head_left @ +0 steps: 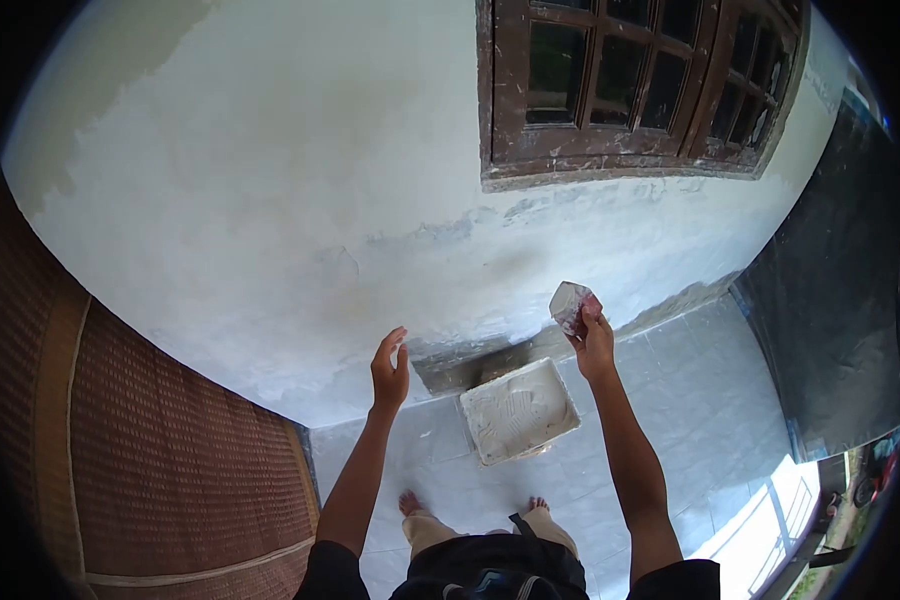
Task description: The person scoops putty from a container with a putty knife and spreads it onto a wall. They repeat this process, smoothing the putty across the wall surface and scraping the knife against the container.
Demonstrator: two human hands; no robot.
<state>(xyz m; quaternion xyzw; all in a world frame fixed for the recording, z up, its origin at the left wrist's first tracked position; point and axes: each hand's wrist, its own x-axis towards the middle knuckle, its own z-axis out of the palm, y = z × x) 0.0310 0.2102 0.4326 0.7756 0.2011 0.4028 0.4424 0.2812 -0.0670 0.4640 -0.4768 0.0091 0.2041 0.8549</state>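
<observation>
My right hand [594, 345] grips a small flat scraper [572, 306] smeared with white paste, its fingers wrapped round the reddish part. To the left, my left hand [390, 372] is raised in front of the wall with its fingers apart and nothing in it. Between and below the hands, a white rectangular tray [477, 440] rests on the floor and holds pale, ridged paste [521, 408]. Behind them stands the wall [300, 190], coated unevenly in white, with a bare grey patch low down behind the tray.
A brown wooden window [660, 140] with glass panes is at the upper right. Grey tiles [690, 370] cover the floor under my bare feet. On the left is a woven brown panel [185, 440]; a dark sheet [820, 280] hangs at the right.
</observation>
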